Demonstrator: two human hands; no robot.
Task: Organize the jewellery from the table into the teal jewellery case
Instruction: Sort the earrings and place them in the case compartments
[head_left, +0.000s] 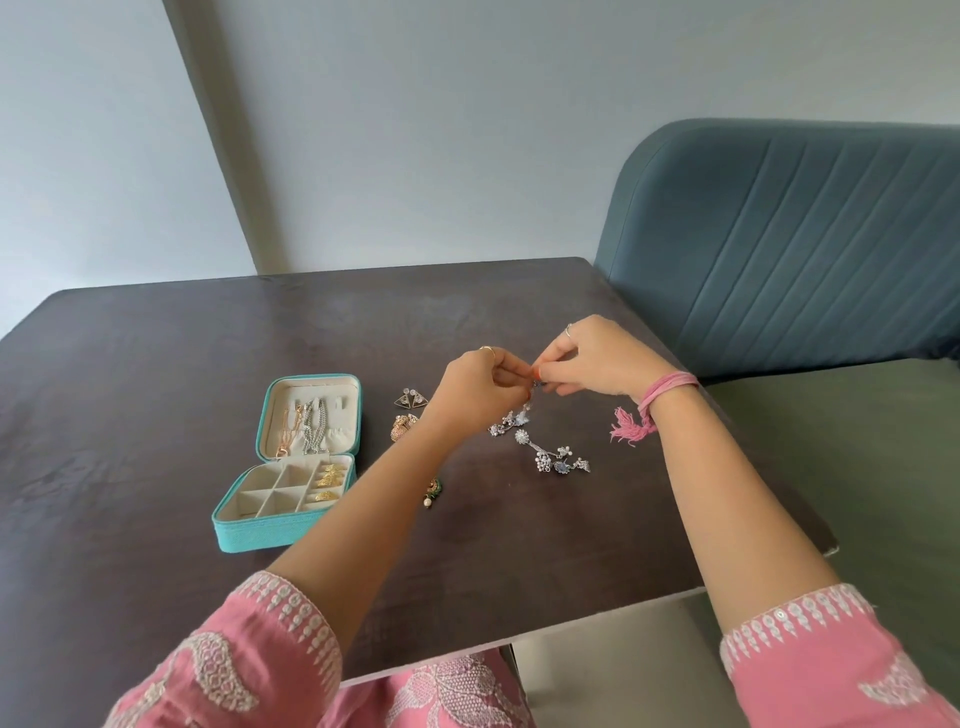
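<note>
Both hands meet above the desk (156, 364): the left hand (475, 387) and right hand (592, 364) each have fingertips pinched on the top end of a silver drop earring (511, 418), which hangs down toward its mate (558, 457) lying on the desk just below, right of the open teal jewellery case (280, 530). It looks light, slack and jointed, likely to snag or tangle, so a grip at the stud end seems safest.

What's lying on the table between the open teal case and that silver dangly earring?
In the head view, between the teal case and the silver earring lie triangular earrings, a gold piece and a green pearl-drop earring; the left forearm crosses above.
</note>
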